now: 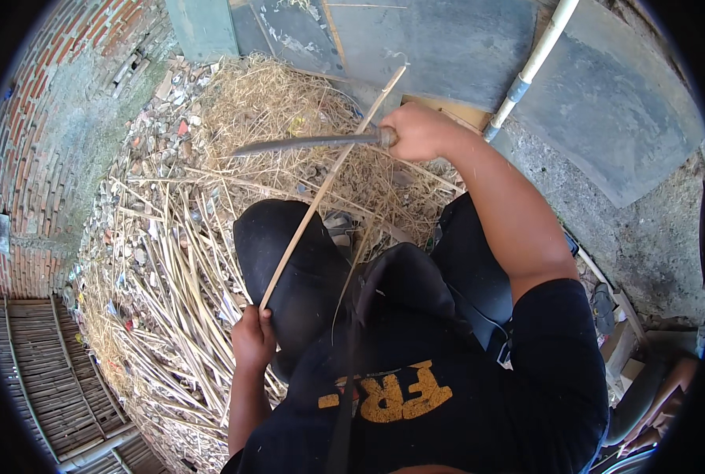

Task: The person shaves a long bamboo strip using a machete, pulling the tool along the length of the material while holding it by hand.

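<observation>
My left hand [254, 338] is closed around the lower end of a long, pale bamboo strip [305, 221], beside my left knee. The strip slants up and away to the right across that dark-trousered knee. In my right hand [417, 131], held farther out, is the handle of a machete [305, 144], its long dark blade pointing left. Blade and strip cross close to the handle; whether the edge bites into the strip I cannot tell. A thin curved sliver [358, 257] hangs over my lap.
Many split bamboo strips [183, 276] lie on rubble to my left. Fine shavings [281, 103] are heaped ahead. Grey panels [439, 47] and a pale pole [530, 71] lean beyond my right hand. A brick wall [45, 134] stands left; another person's limbs [660, 403] show at lower right.
</observation>
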Motion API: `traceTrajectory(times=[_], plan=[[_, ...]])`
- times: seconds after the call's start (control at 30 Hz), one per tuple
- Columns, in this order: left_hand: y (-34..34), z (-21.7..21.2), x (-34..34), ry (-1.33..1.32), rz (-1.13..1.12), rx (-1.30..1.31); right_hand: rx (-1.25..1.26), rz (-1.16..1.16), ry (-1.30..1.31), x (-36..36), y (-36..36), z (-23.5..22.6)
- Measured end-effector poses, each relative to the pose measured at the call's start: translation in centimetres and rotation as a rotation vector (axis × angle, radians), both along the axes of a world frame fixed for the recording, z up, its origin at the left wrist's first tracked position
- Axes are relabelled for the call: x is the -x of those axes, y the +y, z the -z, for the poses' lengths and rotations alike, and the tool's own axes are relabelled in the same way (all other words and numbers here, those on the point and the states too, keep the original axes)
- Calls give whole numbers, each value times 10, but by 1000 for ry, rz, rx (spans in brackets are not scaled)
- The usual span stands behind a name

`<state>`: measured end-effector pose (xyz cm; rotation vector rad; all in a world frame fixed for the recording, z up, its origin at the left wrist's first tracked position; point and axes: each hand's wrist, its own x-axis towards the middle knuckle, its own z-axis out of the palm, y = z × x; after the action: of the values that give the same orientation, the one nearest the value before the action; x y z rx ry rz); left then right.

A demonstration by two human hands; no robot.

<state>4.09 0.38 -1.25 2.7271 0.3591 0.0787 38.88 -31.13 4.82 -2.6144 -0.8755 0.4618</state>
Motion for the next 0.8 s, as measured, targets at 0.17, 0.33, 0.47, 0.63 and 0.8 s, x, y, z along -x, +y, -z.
traceTrajectory(times=[0.17,0.33,0.47,0.63,0.8], plan=[[-4,-4,-3,20,-26,2,8,-17,2,-7,0,16],[-3,-6,0,28,-40,6,37,-36,56,-12,2,15],[-1,-8,-3,12,-6,-20,0,-59,4,-10,-6,17],[-1,-6,-5,17,-5,-15,0,9,48,0,-6,-1],[2,-5,1,65,-30,-2,25,-8,-57,16,4,-11]])
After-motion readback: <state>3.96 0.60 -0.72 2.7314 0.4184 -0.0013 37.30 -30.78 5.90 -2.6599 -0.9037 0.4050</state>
